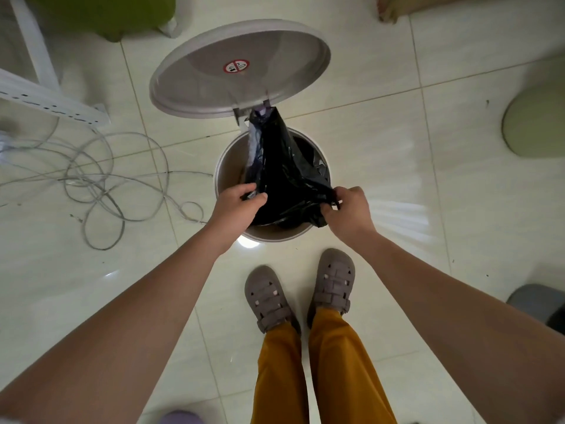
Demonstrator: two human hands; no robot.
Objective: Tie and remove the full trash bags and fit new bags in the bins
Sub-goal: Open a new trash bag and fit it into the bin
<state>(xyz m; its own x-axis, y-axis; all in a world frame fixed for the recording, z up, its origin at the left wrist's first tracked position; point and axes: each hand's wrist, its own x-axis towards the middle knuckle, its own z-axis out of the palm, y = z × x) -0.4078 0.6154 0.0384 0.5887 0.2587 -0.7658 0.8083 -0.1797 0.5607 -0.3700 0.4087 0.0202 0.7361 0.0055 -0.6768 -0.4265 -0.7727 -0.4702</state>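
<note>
A round beige pedal bin (227, 162) stands on the tiled floor with its lid (238, 68) swung up and open. A black trash bag (284, 175) is stretched over the bin's mouth; its far end hangs from the lid hinge. My left hand (237, 205) pinches the bag's near left edge. My right hand (347, 211) grips the bag's near right edge over the bin rim. What lies inside the bin is hidden by the bag.
Grey cables (91, 179) coil on the floor to the left, near a white power strip (46, 102). A green stool (535, 123) sits at the right, another green seat (104, 13) at the back left. My feet in grey sandals (299, 292) stand just before the bin.
</note>
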